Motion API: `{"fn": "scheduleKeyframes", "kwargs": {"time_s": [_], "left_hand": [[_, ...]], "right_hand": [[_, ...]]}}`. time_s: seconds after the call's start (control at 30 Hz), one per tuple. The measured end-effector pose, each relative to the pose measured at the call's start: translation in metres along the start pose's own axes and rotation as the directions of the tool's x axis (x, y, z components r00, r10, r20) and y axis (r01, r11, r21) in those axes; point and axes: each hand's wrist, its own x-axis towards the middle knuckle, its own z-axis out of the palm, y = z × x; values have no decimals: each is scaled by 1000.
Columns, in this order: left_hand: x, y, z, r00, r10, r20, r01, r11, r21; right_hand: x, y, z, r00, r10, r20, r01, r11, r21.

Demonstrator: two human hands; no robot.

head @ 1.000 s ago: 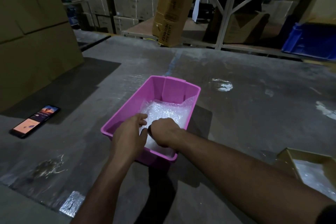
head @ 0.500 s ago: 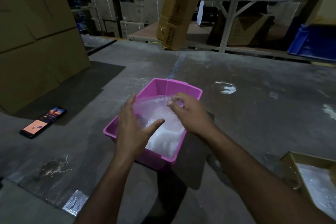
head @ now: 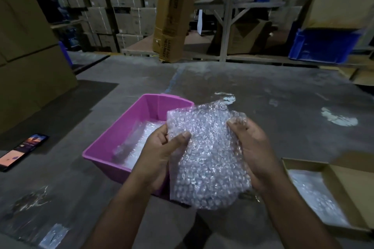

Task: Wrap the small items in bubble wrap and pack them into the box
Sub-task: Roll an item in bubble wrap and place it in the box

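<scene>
Bubble wrap is hanging between your hands, the left hand pinching its left edge with the thumb on top and the right hand curling round the right edge, above the pink tub. With nothing firm visible inside, the limp sheet is likely slipping or folding if either pinch loosens before you are reaching the cardboard box on the worktop at your right. Writing on the tall carton behind is too blurred to read.

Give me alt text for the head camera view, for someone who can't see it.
Both hands, left hand and right hand, hold up a sheet of bubble wrap above a pink plastic bin on a grey floor. An open cardboard box sits at the right, a lit phone at the left.
</scene>
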Motion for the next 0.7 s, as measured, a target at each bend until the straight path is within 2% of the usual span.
{"fn": "scheduleKeyframes", "kwargs": {"time_s": [0.17, 0.33, 0.5, 0.7], "left_hand": [[-2, -24, 26, 998, 42, -43, -38, 996, 81], [-6, -44, 54, 988, -63, -138, 65, 998, 11], [-15, -57, 76, 999, -21, -47, 24, 998, 60], [-24, -60, 92, 1000, 29, -10, -27, 993, 112]], "right_hand": [[-15, 6, -42, 991, -41, -124, 39, 999, -20], [-30, 11, -77, 978, -17, -206, 21, 1000, 14], [-42, 7, -101, 966, -3, -257, 12, 999, 36], [-61, -3, -127, 976, -12, -218, 16, 1000, 19]]}}
